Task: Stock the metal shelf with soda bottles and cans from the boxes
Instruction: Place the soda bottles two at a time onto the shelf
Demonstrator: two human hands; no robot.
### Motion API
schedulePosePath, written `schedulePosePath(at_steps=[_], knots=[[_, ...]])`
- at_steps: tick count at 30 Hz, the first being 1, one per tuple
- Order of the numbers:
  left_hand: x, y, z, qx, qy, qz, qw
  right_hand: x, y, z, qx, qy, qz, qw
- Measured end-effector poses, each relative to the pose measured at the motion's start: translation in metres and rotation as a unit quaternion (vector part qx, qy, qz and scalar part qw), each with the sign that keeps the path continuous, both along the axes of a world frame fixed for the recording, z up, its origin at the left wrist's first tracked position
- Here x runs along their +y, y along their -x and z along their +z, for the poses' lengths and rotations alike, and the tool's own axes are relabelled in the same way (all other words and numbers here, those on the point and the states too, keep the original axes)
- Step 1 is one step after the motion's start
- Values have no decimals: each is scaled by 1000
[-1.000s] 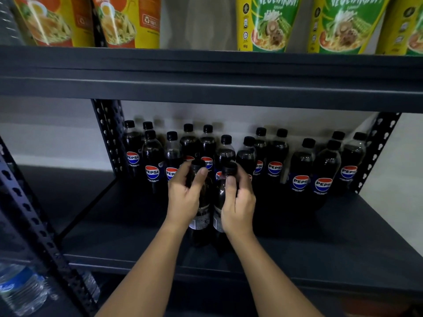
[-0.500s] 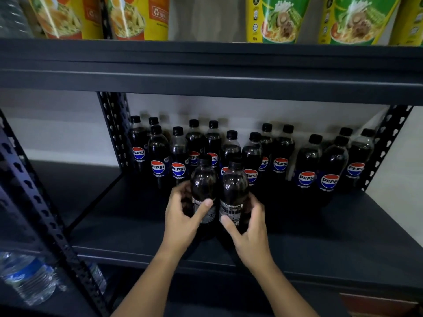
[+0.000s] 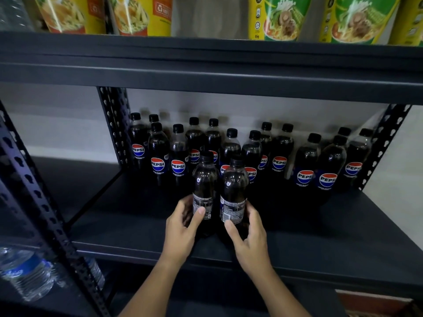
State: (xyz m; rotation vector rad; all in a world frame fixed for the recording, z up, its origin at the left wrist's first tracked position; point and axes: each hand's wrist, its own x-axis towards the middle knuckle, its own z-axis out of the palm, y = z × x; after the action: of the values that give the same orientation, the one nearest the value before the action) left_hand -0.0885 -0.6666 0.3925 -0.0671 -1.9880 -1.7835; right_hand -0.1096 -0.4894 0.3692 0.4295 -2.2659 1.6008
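Two dark Pepsi bottles stand upright side by side on the dark metal shelf [image 3: 343, 243], their back labels toward me. My left hand [image 3: 183, 227] curls round the lower part of the left bottle [image 3: 204, 179], thumb on its label. The right bottle [image 3: 234, 186] is held low down by my right hand [image 3: 248, 239], thumb across its front. Behind them, several more Pepsi bottles [image 3: 279, 156] stand in rows against the back wall.
A shelf beam [image 3: 206, 72] runs overhead with noodle packs [image 3: 279, 17] above it. Perforated uprights [image 3: 114, 126] flank the bay. Water bottles [image 3: 25, 273] lie at the lower left on a neighbouring rack. Bare shelf surface lies at the front right.
My hands slid down from the bottle necks to the lower bodies. The two bottles now stand on the shelf, a little in front of the rows.
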Motion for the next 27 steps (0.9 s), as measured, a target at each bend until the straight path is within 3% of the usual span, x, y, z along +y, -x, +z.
schedulePosePath(at_steps=[9,19,24,27], knots=[[-3,3,-3,-13,21,42,999,-2,-1,1,22,0,-49,999],[-1,2,0,-29,53,-17,998,1,-1,2,-6,-17,31,999],[-1,2,-3,-6,65,77,995,0,-4,6,5,3,-20,1000],[-3,3,-6,0,53,80,995,0,-4,5,9,9,-36,999]])
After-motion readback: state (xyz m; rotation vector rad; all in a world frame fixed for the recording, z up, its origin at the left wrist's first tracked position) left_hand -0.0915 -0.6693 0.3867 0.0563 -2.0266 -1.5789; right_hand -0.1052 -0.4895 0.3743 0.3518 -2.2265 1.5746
